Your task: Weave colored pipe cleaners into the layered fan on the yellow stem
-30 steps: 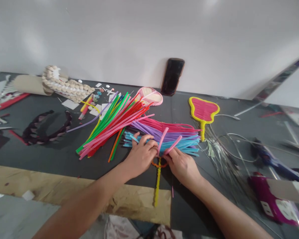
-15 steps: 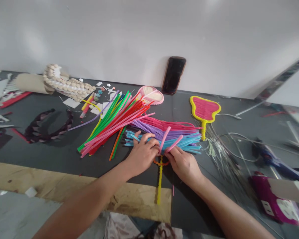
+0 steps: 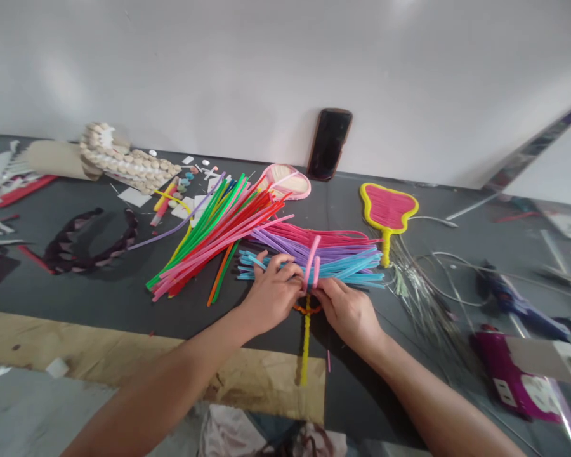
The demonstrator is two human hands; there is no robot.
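My left hand [image 3: 272,293] and my right hand [image 3: 346,312] meet at the middle of the dark mat, fingers pinched on a pink pipe cleaner [image 3: 311,265] whose two ends stick up side by side. Below the hands lies a yellow pipe cleaner stem [image 3: 305,346] with an orange loop [image 3: 307,309] at its top. Just behind the fingers lies a flat row of blue, purple and pink pipe cleaners [image 3: 347,257]. A fan of green, red and pink ones [image 3: 214,235] lies to the left.
A phone [image 3: 329,144] leans on the wall. A pink paddle with yellow edge [image 3: 389,211], a pink-rimmed disc [image 3: 288,181], a shell piece [image 3: 126,164], a dark braided headband [image 3: 88,244], a glue gun [image 3: 514,298], wires and a purple packet [image 3: 518,377] lie around.
The two raised ends of the pink pipe cleaner have come together; they were spread apart before. My hands stay in place at the orange loop.
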